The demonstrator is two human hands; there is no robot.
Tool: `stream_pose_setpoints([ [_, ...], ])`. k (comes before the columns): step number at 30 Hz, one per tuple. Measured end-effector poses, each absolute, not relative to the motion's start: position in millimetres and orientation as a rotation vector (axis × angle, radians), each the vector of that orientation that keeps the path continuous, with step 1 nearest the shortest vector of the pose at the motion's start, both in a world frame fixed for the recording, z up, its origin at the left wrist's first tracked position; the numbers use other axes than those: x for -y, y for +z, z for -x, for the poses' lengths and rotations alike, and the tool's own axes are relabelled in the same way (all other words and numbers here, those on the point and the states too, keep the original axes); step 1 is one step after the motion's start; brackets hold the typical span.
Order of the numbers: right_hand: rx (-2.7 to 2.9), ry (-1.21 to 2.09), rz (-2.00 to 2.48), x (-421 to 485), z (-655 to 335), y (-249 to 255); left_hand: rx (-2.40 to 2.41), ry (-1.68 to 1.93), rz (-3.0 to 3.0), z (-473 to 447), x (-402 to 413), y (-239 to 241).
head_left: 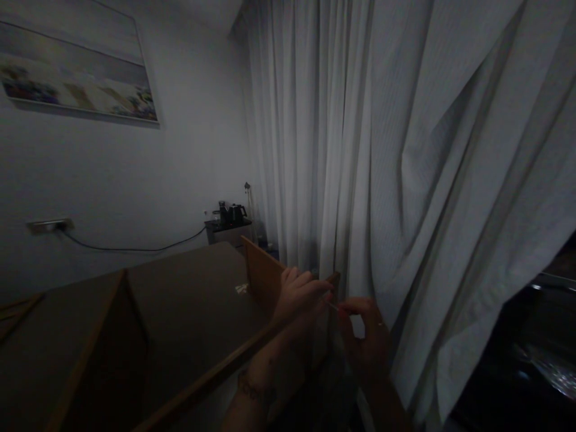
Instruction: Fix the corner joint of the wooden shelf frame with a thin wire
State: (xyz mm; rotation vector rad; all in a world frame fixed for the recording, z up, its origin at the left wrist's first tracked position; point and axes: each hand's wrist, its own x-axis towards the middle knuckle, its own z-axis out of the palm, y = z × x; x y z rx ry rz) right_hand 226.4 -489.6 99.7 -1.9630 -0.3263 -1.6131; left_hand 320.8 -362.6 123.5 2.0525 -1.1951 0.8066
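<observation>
One thin rod (333, 306) spans the gap between the right hand (374, 339), whose grip pinches it, and the left hand (300, 293); long axis slants up-left. Left grip: cannot tell.

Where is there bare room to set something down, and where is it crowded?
Bare: the grey surface between the left upright panel and small pale bits. Crowded: beside the curtain, around the left hand and right hand; the far cabinet, holding dark items.
</observation>
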Motion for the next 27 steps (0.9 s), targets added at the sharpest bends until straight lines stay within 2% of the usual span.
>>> stream_pose_setpoints([
  [5, 0.399, -1.758, 2.109, 491.8, -224.5, 104.2, 1.201, 0.821, -2.034, -322.1, 363.6, 122.5],
  [11, 0.341, -1.751, 2.070, 487.1, -224.8, 105.4, 1.186, 0.812, -2.070, -321.2, 363.9, 123.5],
  [14, 0.266, -1.640, 2.004, 485.0, -224.0, 105.2, 1.187, 0.789, -2.075, -319.2, 362.8, 125.3],
  [21, 0.139, -1.151, 1.643, 481.4, -228.1, 104.4, 1.185, 0.779, -2.075, -320.7, 362.7, 123.6],
  [27, 0.277, -1.041, 1.479, 484.1, -232.5, 104.2, 1.191, 0.783, -2.053, -322.8, 362.6, 121.8],
])
